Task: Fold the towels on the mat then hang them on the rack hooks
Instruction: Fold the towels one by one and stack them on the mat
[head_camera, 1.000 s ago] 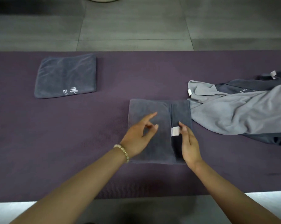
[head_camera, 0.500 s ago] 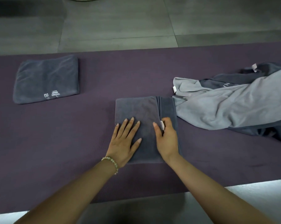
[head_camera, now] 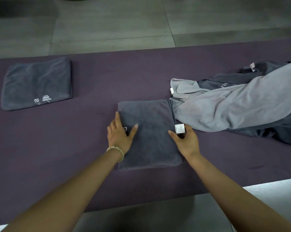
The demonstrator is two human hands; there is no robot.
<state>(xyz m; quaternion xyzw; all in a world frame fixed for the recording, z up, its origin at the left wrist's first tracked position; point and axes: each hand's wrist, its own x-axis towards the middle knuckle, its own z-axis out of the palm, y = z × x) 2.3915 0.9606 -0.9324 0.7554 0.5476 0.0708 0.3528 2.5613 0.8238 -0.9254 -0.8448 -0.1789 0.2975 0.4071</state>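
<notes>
A folded dark grey towel (head_camera: 150, 133) lies on the purple mat (head_camera: 94, 76) in front of me. My left hand (head_camera: 120, 133), with a bead bracelet at the wrist, holds its left edge, thumb on top and fingers along the side. My right hand (head_camera: 185, 139) grips the right edge, thumb on the cloth and fingers curled beside a white care tag (head_camera: 180, 128). A second folded dark grey towel (head_camera: 36, 84) with a white logo sits at the far left. No rack or hooks are in view.
An unfolded light grey towel (head_camera: 233, 106) lies heaped over a dark grey one (head_camera: 285, 131) at the right, touching the folded towel's far right corner. Grey floor tiles (head_camera: 108, 22) lie beyond the mat. The mat's near edge runs past my forearms.
The right flap has been folded over, so the towel is now one closed rectangle. Both hands slid apart from pressing its middle to its left and right edges.
</notes>
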